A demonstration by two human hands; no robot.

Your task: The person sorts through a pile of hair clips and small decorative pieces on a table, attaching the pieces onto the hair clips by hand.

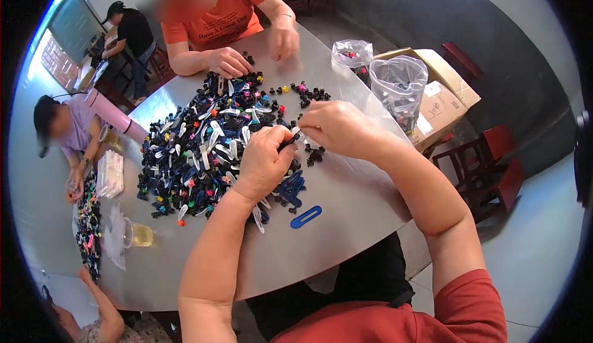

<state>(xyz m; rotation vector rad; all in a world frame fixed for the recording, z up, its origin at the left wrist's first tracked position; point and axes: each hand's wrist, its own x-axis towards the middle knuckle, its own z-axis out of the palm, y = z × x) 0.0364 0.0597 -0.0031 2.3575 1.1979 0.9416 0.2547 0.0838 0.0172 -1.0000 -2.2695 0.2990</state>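
Note:
My left hand (264,161) is closed around dark hair clips (288,142) at the near right edge of a large mixed pile of hair clips (204,151). Just to its right, my right hand (341,127) is pinched, its fingertips close to a whitish clip end (296,135) that sticks out of the left hand. What the right fingertips hold is too small to make out. Dark blue snap clips (290,188) lie below my left hand. Nearer to me rests a blue oblong loop (306,217). Small black claw clips (315,155) lie under my right hand.
Across the metal table (346,219), a person in an orange shirt (216,9) handles clips. Open plastic bags (398,77) and a cardboard box (441,108) stand at the right. On the left are a cup (141,234), a pink bottle (114,116) and another clip pile (89,232).

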